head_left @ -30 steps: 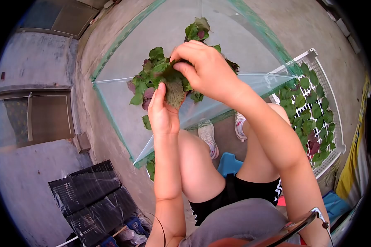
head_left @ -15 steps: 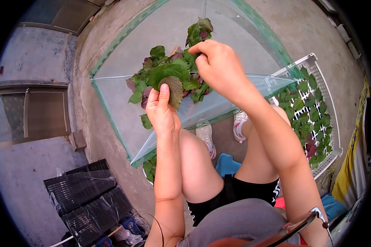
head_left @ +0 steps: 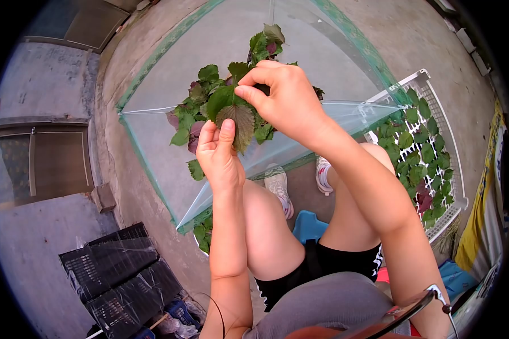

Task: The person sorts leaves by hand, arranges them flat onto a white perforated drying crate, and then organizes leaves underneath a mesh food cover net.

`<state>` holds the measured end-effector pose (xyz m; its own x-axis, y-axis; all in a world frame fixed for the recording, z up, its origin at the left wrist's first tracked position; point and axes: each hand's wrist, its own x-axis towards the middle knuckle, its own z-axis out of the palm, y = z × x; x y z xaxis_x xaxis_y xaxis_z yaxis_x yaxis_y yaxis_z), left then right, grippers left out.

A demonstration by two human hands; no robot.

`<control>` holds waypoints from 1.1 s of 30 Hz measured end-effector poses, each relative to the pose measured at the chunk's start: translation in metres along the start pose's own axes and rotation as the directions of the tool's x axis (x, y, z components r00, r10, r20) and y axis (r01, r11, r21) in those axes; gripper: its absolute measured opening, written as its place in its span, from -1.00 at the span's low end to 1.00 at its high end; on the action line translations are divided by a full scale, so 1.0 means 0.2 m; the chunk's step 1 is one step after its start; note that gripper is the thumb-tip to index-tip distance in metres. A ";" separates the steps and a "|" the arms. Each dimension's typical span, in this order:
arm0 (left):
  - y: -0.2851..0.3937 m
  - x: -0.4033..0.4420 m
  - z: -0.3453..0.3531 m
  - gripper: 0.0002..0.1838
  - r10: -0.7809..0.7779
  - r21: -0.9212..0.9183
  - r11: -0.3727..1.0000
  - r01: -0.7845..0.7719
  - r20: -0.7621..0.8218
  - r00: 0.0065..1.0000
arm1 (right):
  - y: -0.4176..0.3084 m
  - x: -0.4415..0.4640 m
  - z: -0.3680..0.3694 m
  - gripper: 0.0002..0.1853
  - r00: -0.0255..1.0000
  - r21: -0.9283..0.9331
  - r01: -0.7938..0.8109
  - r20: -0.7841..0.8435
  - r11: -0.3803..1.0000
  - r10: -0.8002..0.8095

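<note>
My left hand (head_left: pixel 220 158) grips a few perilla leaves (head_left: pixel 240 125) between thumb and fingers, the front one showing its brownish underside. My right hand (head_left: pixel 288 96) pinches a green perilla leaf (head_left: pixel 239 69) with thumb and forefinger, just above the leaves in the left. Behind and below both hands, a loose pile of green and purple perilla leaves (head_left: pixel 182 121) lies on a sheer mesh cover (head_left: pixel 152 150) with green edging. A smaller clump of leaves (head_left: pixel 260 45) sits farther off on the same mesh. My right hand hides part of the pile.
At my right stands a white slatted crate (head_left: pixel 462 186) with leaves laid out in rows. Another group of leaves (head_left: pixel 202 234) shows under the mesh by my left forearm. A blue stool (head_left: pixel 309 226) is between my legs. Black crates (head_left: pixel 116 265) stand at lower left.
My right hand has moved left and down from the pile toward the left hand, with a leaf in its pinch. The left hand still grips its leaves.
</note>
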<state>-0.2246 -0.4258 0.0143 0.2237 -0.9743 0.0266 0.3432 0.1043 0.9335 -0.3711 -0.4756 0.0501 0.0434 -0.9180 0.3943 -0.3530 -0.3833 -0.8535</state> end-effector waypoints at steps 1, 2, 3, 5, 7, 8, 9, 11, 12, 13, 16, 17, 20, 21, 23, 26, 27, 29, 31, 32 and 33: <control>0.00 0.00 0.00 -0.73 -0.009 0.006 1.000 0.009 -0.014 1.000 | 0.00 0.00 0.00 -0.83 0.999 0.023 -0.005 -0.041 1.000 0.006; 0.00 0.00 0.00 -0.73 -0.009 0.006 1.000 0.009 -0.014 1.000 | 0.01 0.00 0.00 -0.83 0.999 0.023 -0.005 -0.041 1.000 0.006; 0.01 0.00 0.01 -0.74 -0.008 0.002 1.000 0.008 -0.026 1.000 | 0.01 0.00 0.00 -0.83 0.999 0.028 0.000 -0.048 1.000 0.002; 0.01 0.00 0.01 -0.74 -0.006 -0.002 1.000 0.006 -0.038 0.999 | 0.01 0.00 0.00 -0.83 0.998 0.033 0.005 -0.055 0.999 -0.003; 0.00 0.00 -0.01 -0.76 0.002 0.061 0.998 0.000 -0.025 1.000 | 0.02 0.01 0.01 -0.84 0.994 0.070 0.043 -0.101 0.997 -0.035; 0.00 0.00 -0.02 -0.76 0.002 0.061 0.998 0.000 -0.025 1.000 | 0.01 0.01 0.01 -0.84 0.994 0.070 0.043 -0.101 0.997 -0.036; 0.01 -0.01 -0.01 -0.76 0.001 0.078 0.997 0.000 -0.013 1.000 | 0.00 0.01 0.00 -0.85 0.994 0.105 0.053 -0.096 0.993 -0.043; 0.00 -0.01 -0.01 -0.76 -0.002 0.095 0.995 0.002 -0.001 1.000 | 0.00 0.01 0.00 -0.85 0.995 0.139 0.062 -0.091 0.988 -0.049; 0.00 -0.01 -0.02 -0.75 0.005 0.105 0.994 -0.006 0.010 1.000 | 0.00 0.02 0.00 -0.85 0.995 0.167 0.059 -0.090 0.984 -0.045; -0.01 -0.01 -0.03 -0.74 0.013 0.114 0.993 -0.015 0.021 1.000 | 0.01 0.02 0.00 -0.85 0.995 0.196 0.057 -0.089 0.979 -0.040; -0.03 0.00 -0.01 -0.73 0.081 0.080 0.994 -0.080 -0.010 0.997 | 0.02 0.02 0.02 -0.86 0.990 0.224 0.033 -0.138 0.974 -0.002; -0.02 -0.01 -0.01 -0.73 0.081 0.079 0.994 -0.080 -0.009 0.997 | 0.02 0.02 0.02 -0.86 0.990 0.223 0.034 -0.139 0.974 -0.002; 0.02 -0.01 0.01 -0.71 0.019 0.073 0.997 -0.017 -0.025 1.000 | 0.02 0.02 0.01 -0.87 0.982 0.292 -0.018 -0.177 0.956 0.072; 0.02 -0.01 0.00 -0.72 0.013 0.071 0.997 -0.011 -0.031 0.999 | 0.02 0.03 0.01 -0.87 0.977 0.288 -0.019 -0.198 0.957 0.079; 0.02 0.00 -0.02 -0.73 0.007 0.069 0.998 -0.004 -0.038 0.999 | 0.02 0.03 0.00 -0.88 0.972 0.285 -0.020 -0.219 0.958 0.086; 0.01 0.01 -0.04 -0.79 0.006 0.062 0.998 -0.002 -0.068 0.998 | 0.02 0.04 -0.01 -0.88 0.960 0.285 -0.028 -0.259 0.958 0.105; 0.03 0.01 -0.03 -0.79 0.048 0.030 0.999 -0.044 -0.137 0.989 | 0.03 0.04 -0.01 -0.89 0.957 0.293 -0.030 -0.268 0.956 0.112; 0.05 0.02 -0.02 -0.78 0.088 0.000 0.996 -0.090 -0.206 0.974 | 0.03 0.05 -0.01 -0.89 0.953 0.302 -0.030 -0.278 0.953 0.118; 0.06 0.02 0.00 -0.74 0.182 0.034 0.983 -0.180 -0.261 0.948 | 0.04 0.05 0.00 -0.87 0.953 0.396 -0.082 -0.239 0.915 0.189; 0.06 0.01 0.00 -0.71 0.177 0.061 0.984 -0.167 -0.226 0.958 | 0.04 0.05 0.00 -0.87 0.953 0.396 -0.082 -0.237 0.914 0.188; 0.07 0.00 0.01 -0.71 0.178 0.061 0.984 -0.168 -0.228 0.957 | 0.05 0.05 0.00 -0.86 0.954 0.432 -0.100 -0.216 0.896 0.210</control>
<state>-0.2211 -0.4256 0.0270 0.4830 -0.8687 0.1100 0.2443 0.2544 0.9357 -0.3732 -0.4882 0.0458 -0.2346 -0.9338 0.2701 0.0828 -0.2960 -0.9516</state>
